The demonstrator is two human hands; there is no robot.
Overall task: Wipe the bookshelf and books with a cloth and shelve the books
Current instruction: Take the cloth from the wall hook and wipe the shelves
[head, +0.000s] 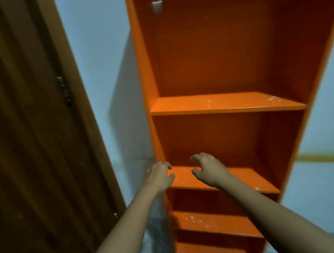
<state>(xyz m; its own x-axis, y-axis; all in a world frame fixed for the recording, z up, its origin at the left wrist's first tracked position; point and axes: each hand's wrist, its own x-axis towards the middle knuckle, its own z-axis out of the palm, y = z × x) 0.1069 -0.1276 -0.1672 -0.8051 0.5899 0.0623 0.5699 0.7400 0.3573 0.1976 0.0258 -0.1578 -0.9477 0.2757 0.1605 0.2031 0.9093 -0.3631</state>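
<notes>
Your orange bookshelf stands against the blue wall with no books or cloth in view. White specks dot its boards, so the wiping and shelving both look yet to be done. Your left hand and right hand hover at the middle shelf's front-left corner, fingers loosely curled, holding nothing.

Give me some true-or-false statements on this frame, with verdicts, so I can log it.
1. Books stand on the bookshelf. False: no books show on its shelves.
2. The right hand holds a cloth. False: its fingers are curled and hold nothing.
3. The left hand is by the bookshelf's left side panel. True.
4. White specks dot the shelf boards. True.
5. A wooden door stands left of the bookshelf. True.
</notes>
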